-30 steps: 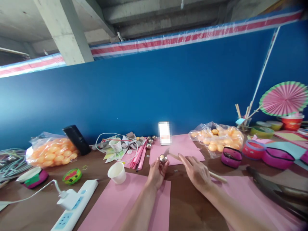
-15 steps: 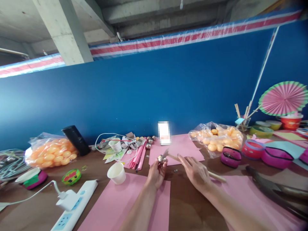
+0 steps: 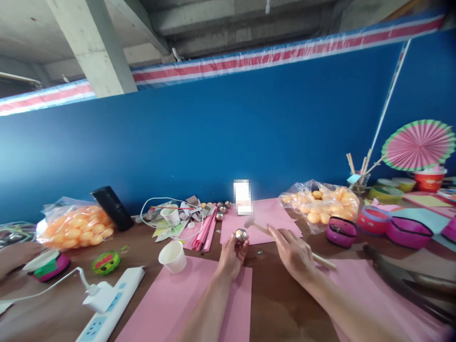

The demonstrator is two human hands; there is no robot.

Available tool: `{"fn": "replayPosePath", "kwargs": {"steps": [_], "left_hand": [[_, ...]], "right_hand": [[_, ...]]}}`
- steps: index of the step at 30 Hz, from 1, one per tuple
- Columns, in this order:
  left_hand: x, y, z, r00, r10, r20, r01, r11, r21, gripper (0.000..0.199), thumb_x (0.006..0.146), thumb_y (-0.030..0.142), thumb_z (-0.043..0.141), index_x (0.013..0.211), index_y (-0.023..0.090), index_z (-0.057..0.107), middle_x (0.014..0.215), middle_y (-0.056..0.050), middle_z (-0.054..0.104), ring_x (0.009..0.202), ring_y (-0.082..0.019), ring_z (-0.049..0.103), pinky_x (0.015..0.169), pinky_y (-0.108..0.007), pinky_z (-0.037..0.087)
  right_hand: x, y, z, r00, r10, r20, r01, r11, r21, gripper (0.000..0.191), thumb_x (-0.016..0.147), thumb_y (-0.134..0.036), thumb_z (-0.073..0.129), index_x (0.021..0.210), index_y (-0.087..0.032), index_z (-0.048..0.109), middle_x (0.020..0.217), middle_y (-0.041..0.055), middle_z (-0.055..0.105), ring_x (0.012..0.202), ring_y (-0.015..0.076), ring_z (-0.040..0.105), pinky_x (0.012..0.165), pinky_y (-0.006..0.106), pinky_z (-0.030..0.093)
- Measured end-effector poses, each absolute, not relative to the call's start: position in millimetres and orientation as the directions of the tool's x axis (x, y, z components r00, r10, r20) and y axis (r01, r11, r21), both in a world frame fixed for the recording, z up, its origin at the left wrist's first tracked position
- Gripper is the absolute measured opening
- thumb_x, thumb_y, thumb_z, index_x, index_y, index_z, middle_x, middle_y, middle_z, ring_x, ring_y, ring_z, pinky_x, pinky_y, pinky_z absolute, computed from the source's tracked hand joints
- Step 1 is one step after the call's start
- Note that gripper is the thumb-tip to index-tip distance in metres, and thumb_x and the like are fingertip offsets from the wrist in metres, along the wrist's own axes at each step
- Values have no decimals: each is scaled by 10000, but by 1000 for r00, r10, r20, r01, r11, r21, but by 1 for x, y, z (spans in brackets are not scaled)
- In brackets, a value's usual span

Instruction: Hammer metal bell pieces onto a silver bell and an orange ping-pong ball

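My left hand (image 3: 231,256) holds a shiny silver ball (image 3: 242,234) between its fingertips, above pink paper. In my right hand (image 3: 294,254) is a small hammer (image 3: 262,230) with a light wooden handle, gripped around the middle. Its grey head is blurred and stands just above and to the right of the ball, apart from it. Several similar silver balls (image 3: 220,216) lie behind my left hand, beside a stack of folded pink paper strips (image 3: 206,230). To the left, a white paper cup (image 3: 173,256) stands at the edge of a pink sheet (image 3: 185,304).
Bags of orange balls lie left (image 3: 76,225) and right (image 3: 317,209). A power strip (image 3: 117,299) with a charger is front left. Purple pouches (image 3: 341,232), a paper fan (image 3: 420,145) and a dark curved object (image 3: 399,280) occupy the right. Another person's arm (image 3: 17,256) shows at the left edge.
The hammer head has lifted away from the silver ball, up and slightly right, and my right hand shifted a little right. Another person's arm has come in at the left edge.
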State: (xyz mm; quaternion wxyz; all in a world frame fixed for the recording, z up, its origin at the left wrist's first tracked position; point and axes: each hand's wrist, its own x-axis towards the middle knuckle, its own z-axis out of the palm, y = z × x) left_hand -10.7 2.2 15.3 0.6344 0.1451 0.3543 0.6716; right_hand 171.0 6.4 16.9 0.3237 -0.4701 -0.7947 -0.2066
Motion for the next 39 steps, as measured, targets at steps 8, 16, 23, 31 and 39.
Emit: {"fn": "replayPosePath", "kwargs": {"steps": [8, 16, 23, 31, 39], "left_hand": [[-10, 1, 14, -119, 965, -235, -753, 66, 655, 170, 811, 194, 493, 785, 57, 592, 710, -109, 653, 553, -85, 600, 517, -147, 512], [-11, 3, 13, -127, 958, -257, -763, 71, 642, 192, 820, 206, 480, 796, 54, 594, 714, -125, 653, 550, -96, 603, 497, -153, 514], [-13, 4, 10, -160, 949, -273, -768, 53, 638, 147, 797, 184, 516, 790, 60, 594, 744, -116, 656, 584, -97, 612, 527, -151, 518], [-9, -1, 11, -89, 962, -258, -759, 102, 643, 125, 785, 181, 535, 789, 73, 597, 727, -104, 658, 587, -107, 616, 533, -171, 520], [-7, 0, 8, -90, 961, -261, -715, 120, 689, 146, 785, 191, 533, 838, 68, 591, 780, -125, 662, 604, -119, 626, 543, -181, 521]], "right_hand": [[169, 6, 16, -356, 596, 719, 874, 485, 31, 393, 868, -125, 388, 1243, -236, 428, 829, 37, 603, 776, 137, 532, 643, 227, 362], [172, 11, 18, -347, 608, 714, 884, 466, 33, 385, 867, -145, 394, 1234, -253, 442, 824, 34, 595, 774, 147, 515, 649, 239, 349], [187, 32, 8, -200, 721, 663, 962, 274, -9, 262, 829, -175, 464, 1045, -274, 573, 843, 52, 575, 775, 187, 482, 664, 290, 314], [191, 39, 5, -137, 833, 535, 980, 191, -47, 244, 803, -129, 471, 945, -265, 615, 830, 72, 578, 771, 198, 483, 637, 297, 315], [168, 17, 13, -452, 692, 563, 749, 637, -182, 219, 858, -211, 433, 949, -240, 630, 908, 37, 595, 895, 171, 486, 802, 293, 366]]}}
